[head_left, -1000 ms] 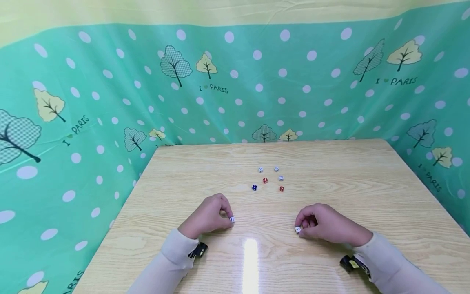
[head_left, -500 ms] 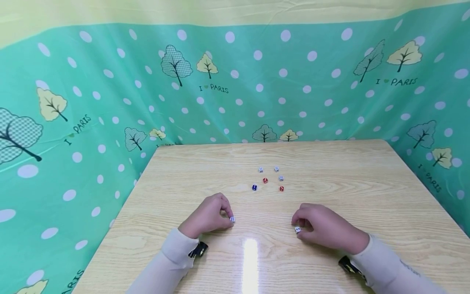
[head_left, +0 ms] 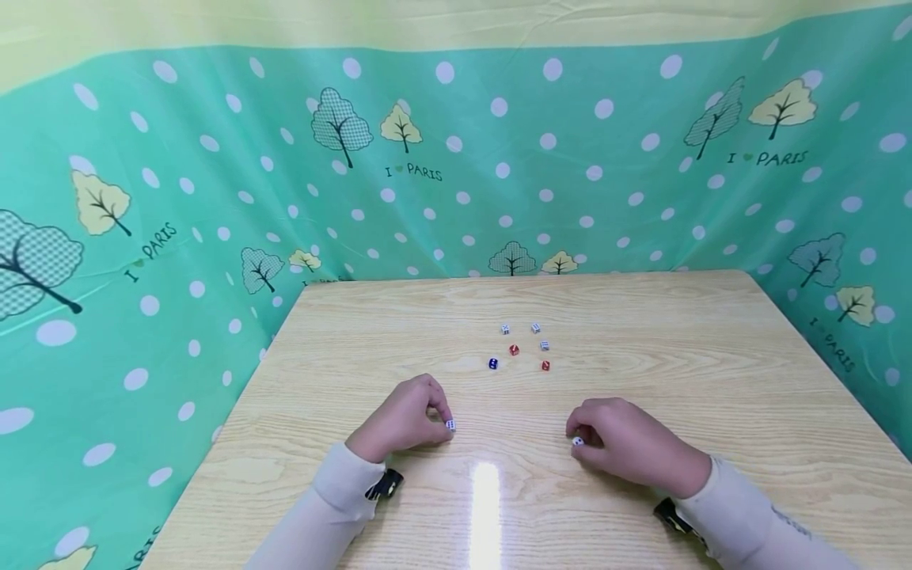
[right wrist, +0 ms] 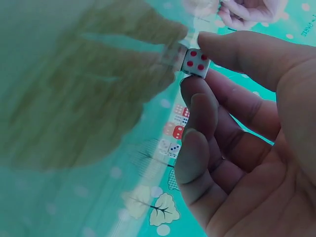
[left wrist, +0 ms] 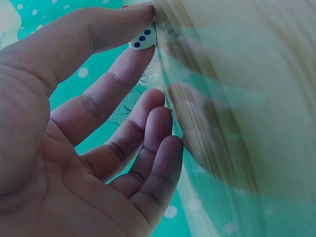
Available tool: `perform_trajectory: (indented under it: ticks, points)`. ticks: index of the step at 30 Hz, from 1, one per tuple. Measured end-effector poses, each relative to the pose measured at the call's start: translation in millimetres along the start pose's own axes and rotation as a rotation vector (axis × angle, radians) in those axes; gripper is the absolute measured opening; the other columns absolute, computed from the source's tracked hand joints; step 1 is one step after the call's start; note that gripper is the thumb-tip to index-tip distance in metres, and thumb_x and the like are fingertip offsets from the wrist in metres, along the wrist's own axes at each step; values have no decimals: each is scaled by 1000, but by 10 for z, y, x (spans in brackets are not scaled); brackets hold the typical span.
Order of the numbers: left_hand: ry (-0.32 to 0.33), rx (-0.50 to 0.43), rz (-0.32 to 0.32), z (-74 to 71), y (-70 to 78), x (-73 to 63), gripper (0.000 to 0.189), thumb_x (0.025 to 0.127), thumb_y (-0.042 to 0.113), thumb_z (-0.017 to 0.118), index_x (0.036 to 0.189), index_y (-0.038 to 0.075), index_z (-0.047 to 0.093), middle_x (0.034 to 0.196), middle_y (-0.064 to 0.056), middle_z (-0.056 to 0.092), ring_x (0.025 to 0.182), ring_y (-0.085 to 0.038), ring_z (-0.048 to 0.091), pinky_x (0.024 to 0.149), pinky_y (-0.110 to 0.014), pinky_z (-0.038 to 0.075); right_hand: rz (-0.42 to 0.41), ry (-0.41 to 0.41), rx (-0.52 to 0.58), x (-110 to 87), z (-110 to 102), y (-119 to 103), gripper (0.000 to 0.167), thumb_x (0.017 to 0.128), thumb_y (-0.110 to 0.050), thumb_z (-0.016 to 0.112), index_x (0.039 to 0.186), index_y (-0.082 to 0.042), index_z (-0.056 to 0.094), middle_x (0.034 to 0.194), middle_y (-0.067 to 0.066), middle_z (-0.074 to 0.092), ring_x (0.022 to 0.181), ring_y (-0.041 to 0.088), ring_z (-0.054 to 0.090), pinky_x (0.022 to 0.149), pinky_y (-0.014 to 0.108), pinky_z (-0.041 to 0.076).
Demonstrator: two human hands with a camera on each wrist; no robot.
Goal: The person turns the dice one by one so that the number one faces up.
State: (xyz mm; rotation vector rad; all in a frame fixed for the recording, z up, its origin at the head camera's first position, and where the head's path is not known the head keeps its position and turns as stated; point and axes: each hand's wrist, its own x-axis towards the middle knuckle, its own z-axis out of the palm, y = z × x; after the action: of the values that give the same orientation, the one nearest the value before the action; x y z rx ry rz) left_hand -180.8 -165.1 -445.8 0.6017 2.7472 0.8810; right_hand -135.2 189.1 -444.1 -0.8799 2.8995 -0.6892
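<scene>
Between thumb and forefinger, my left hand (head_left: 404,416) pinches a white die (head_left: 451,425) low over the wooden table. Dark blue pips show on this white die (left wrist: 143,38) in the left wrist view, while the other fingers curl loosely with their tips near the tabletop. To the right, my right hand (head_left: 634,442) holds a second white die (head_left: 578,442) at its thumb and fingertips. The right wrist view shows red pips on one face of that second die (right wrist: 196,63), right beside its reflection in the tabletop. Its remaining fingers are bent below the die.
Farther back on the wooden table (head_left: 370,332) lie a blue die (head_left: 493,364), two red dice (head_left: 514,350) and several white dice (head_left: 505,329). A green patterned cloth (head_left: 427,198) hangs behind and along both sides. Light glares off the tabletop near the front.
My right hand has turned and shifted slightly left, its fingers resettling about its die, which now sits a little tilted. My left hand and its die have stayed put.
</scene>
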Motion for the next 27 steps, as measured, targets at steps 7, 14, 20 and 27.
perform_trajectory:
  ticks: [7, 14, 20, 27]
  points:
    - [12, 15, 8, 1, -9, 6, 21, 73, 18, 91, 68, 25, 71, 102, 6, 60, 91, -15, 56, 81, -33, 46, -30, 32, -43, -6, 14, 1, 15, 82, -12, 81, 89, -23, 73, 81, -18, 60, 72, -1, 54, 66, 21, 49]
    - [11, 17, 15, 6, -22, 11, 21, 72, 18, 91, 68, 25, 72, 102, 6, 60, 91, -14, 55, 81, -32, 46, -33, 39, -49, -17, -10, -4, 16, 82, -15, 83, 85, -25, 71, 81, -16, 56, 72, 0, 52, 65, 21, 48]
    - [11, 19, 18, 2, -20, 10, 21, 72, 18, 91, 68, 25, 72, 102, 6, 60, 91, -15, 56, 81, -33, 46, -40, 43, -53, -21, -22, -5, 19, 83, -11, 83, 84, -25, 71, 79, -17, 56, 71, -1, 51, 65, 20, 48]
    - [1, -3, -5, -1, -18, 6, 21, 73, 18, 90, 68, 25, 72, 103, 7, 60, 92, -16, 56, 81, -33, 46, -28, 39, -23, -21, -50, -18, 16, 84, -16, 84, 85, -27, 72, 82, -20, 58, 74, -1, 56, 68, 20, 50]
